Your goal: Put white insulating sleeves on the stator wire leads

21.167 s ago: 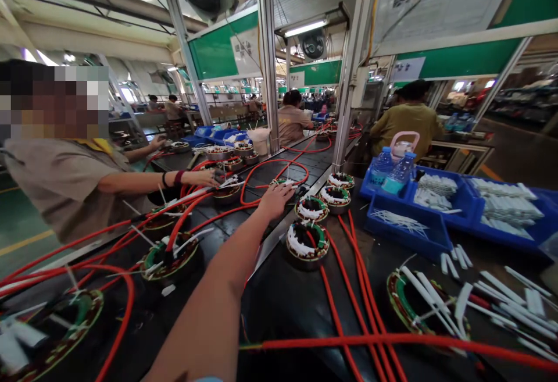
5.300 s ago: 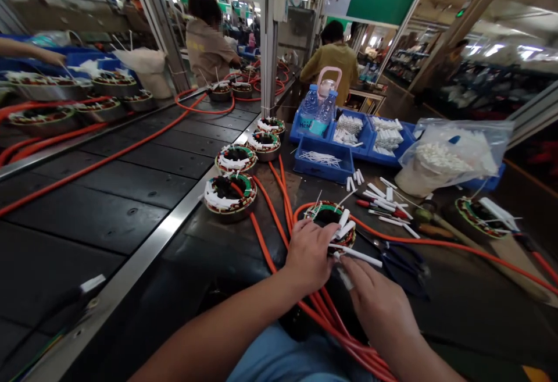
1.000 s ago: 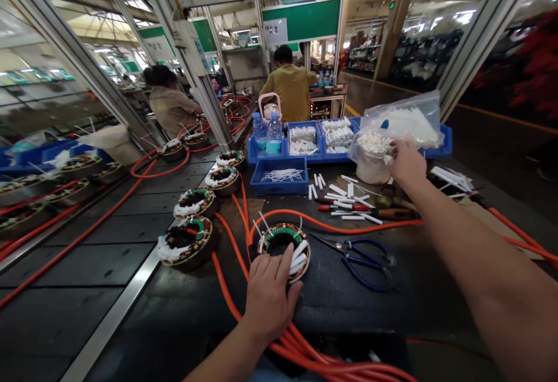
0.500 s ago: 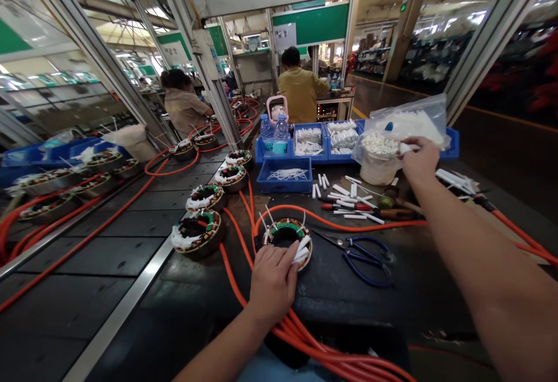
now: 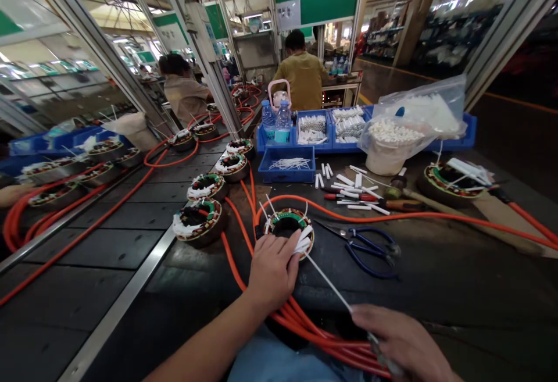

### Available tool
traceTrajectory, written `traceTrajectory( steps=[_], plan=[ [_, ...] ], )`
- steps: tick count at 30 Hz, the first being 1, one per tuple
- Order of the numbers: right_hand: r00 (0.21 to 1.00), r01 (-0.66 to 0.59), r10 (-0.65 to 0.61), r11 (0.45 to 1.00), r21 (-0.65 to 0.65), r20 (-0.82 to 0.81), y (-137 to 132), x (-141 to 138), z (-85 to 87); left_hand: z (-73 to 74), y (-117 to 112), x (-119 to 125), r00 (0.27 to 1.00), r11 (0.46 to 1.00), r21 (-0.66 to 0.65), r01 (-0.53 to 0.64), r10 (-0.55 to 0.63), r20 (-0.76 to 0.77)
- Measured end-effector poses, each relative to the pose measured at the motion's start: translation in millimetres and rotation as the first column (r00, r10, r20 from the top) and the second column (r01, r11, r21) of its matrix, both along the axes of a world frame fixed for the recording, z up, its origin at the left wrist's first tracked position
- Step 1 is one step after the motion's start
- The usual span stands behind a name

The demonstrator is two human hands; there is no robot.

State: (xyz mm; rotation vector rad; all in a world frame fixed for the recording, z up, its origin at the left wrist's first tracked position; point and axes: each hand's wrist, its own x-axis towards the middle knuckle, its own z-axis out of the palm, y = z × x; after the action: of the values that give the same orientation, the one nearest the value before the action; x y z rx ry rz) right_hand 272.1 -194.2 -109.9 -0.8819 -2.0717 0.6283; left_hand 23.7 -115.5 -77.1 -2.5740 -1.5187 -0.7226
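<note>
My left hand [image 5: 271, 268] rests on the near edge of a ring-shaped motor stator [image 5: 284, 224] with green and white windings, its fingers pressed over white sleeves [image 5: 302, 241] on the rim. My right hand [image 5: 403, 341] is low at the front right, closed on the end of a thin white strand [image 5: 326, 280] that runs taut from the stator to the hand. Orange cables [image 5: 314, 324] loop under both hands.
Blue-handled scissors [image 5: 364, 245] lie right of the stator. Several more stators [image 5: 199, 222] line the belt edge. Blue bins [image 5: 288, 164], water bottles [image 5: 282, 119], a bag of white parts [image 5: 394, 138], loose white sleeves [image 5: 349, 184] and another stator [image 5: 444, 181] sit farther back. Other people work behind.
My right hand has come back from the bag of white parts at the far right to the front, and now pulls a thin white strand from the stator. My left hand has stayed on the stator.
</note>
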Motion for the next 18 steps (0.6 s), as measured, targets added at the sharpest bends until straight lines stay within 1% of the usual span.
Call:
traceTrajectory(
  steps=[1,3,7,10,13,16,18],
  plan=[
    [1.0,-0.02,0.02,1.0,-0.014,-0.005,-4,-1,-6.5,0.0,0,0,1.0,1.0,0.002,-0.002,0.002,-0.003],
    [0.999,-0.04,0.041,0.999,0.029,-0.033,-7,-3,-16.4,-0.1,1,0,1.0,1.0,0.004,0.0,0.0,0.0],
    [0.999,0.027,-0.025,0.992,0.121,-0.02,-8,-6,-26.8,0.8,1,1,0.999,1.0,0.004,0.021,-0.021,0.026],
    [0.999,0.031,-0.027,0.988,0.152,-0.029,-13,-7,-27.6,1.7,1,1,0.999,1.0,0.009,0.027,-0.028,0.045],
    [0.999,0.004,0.004,0.982,0.187,-0.043,-13,-10,-25.0,1.6,2,1,0.999,1.0,0.014,0.025,-0.026,0.04],
    [0.999,-0.022,0.027,0.982,0.188,-0.024,-1,-21,-21.9,0.7,2,1,1.0,1.0,0.029,0.012,-0.012,0.016],
    [1.0,0.009,-0.004,0.987,0.162,-0.029,14,-36,-19.3,-0.1,1,2,1.0,1.0,0.03,0.001,-0.001,0.004]
  ],
)
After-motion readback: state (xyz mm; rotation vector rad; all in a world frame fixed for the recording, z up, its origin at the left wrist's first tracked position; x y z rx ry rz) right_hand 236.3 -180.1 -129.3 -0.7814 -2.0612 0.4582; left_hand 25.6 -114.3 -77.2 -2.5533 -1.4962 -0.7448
